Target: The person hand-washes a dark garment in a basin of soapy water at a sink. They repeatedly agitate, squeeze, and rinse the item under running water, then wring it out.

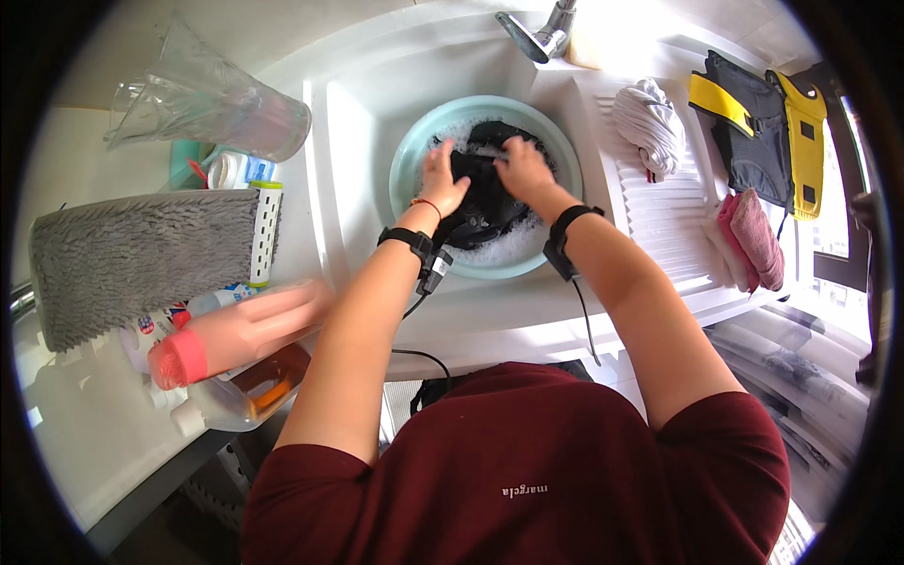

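Note:
A light blue plastic basin (408,176) stands in a white sink. Black cloth (487,191) lies in sudsy water inside it. My left hand (443,180), fingers spread, is at the left side of the cloth. On the cloth's upper right lies my right hand (522,168), a little blurred, its fingers bent and apart. Neither hand plainly grips the fabric, though part of the fingertips is hard to make out. Both wrists wear black straps with small cabled devices.
A chrome faucet (544,35) rises behind the basin. On the ribbed washboard (660,219) at right lie a bundled white cloth (648,123), pink cloths (756,240) and a yellow-black item (763,134). Left are a grey mop pad (148,254), a pink bottle (247,328) and other bottles.

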`<control>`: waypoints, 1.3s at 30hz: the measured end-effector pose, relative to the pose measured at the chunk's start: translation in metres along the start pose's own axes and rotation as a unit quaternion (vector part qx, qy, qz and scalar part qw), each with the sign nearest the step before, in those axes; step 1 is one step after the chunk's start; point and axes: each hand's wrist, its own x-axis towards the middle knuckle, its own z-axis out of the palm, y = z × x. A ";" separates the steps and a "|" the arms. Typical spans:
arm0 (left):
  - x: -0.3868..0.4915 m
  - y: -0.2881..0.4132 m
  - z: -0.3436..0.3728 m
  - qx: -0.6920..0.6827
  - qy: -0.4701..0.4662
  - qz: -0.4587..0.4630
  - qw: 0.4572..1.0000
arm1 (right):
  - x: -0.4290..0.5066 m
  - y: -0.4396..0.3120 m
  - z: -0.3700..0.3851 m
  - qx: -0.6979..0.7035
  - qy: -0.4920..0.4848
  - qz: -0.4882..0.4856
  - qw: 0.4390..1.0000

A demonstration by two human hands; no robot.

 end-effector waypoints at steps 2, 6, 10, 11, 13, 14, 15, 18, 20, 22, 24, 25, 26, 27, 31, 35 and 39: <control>-0.005 -0.005 0.018 0.078 -0.089 -0.045 0.992 | -0.013 -0.005 0.017 -0.084 -0.121 -0.037 0.988; -0.007 -0.005 0.040 0.242 -0.179 -0.091 0.949 | -0.018 -0.016 0.034 -0.240 -0.257 -0.045 0.935; 0.002 -0.003 0.050 0.239 -0.228 -0.132 0.935 | -0.005 -0.013 0.040 -0.273 -0.317 -0.042 0.907; 0.007 -0.004 0.053 0.237 -0.249 -0.150 0.927 | -0.002 -0.010 0.043 -0.261 -0.321 -0.042 0.910; 0.017 -0.012 0.059 0.225 -0.307 -0.196 0.904 | 0.004 -0.001 0.051 -0.236 -0.336 -0.043 0.911; 0.020 -0.019 0.062 0.219 -0.311 -0.164 0.910 | 0.009 0.003 0.057 -0.241 -0.378 -0.050 0.892; 0.025 -0.025 0.068 0.236 -0.358 -0.175 0.887 | 0.015 0.007 0.062 -0.250 -0.425 -0.055 0.868; 0.041 -0.047 0.081 0.275 -0.459 -0.123 0.836 | 0.025 0.018 0.073 -0.240 -0.432 -0.047 0.868; 0.047 -0.060 0.081 0.284 -0.469 -0.089 0.832 | 0.030 0.022 0.074 -0.228 -0.450 -0.069 0.861; 0.044 -0.062 0.079 0.262 -0.436 -0.135 0.850 | 0.033 0.022 0.071 -0.150 -0.391 -0.026 0.908; 0.031 -0.055 0.073 0.204 -0.277 -0.163 0.925 | 0.032 0.020 0.064 -0.073 -0.293 -0.004 0.953; 0.024 -0.049 0.067 0.211 -0.169 -0.143 0.952 | 0.033 0.017 0.060 -0.069 -0.267 0.030 0.961; 0.020 -0.042 0.060 0.192 -0.140 -0.154 0.959 | 0.032 0.016 0.056 -0.066 -0.250 0.068 0.964; 0.016 -0.035 0.053 0.181 -0.103 -0.161 0.965 | 0.031 0.014 0.052 -0.056 -0.224 0.095 0.968; 0.022 -0.022 0.016 -0.019 -0.087 -0.181 0.979 | 0.023 0.024 0.032 -0.075 -0.261 0.072 0.960; 0.016 -0.012 -0.013 -0.247 -0.018 -0.226 0.942 | 0.017 0.042 0.021 0.039 -0.315 0.043 0.947; 0.013 0.002 -0.033 -0.446 0.085 -0.200 0.868 | 0.013 0.038 0.014 0.206 -0.269 0.009 0.941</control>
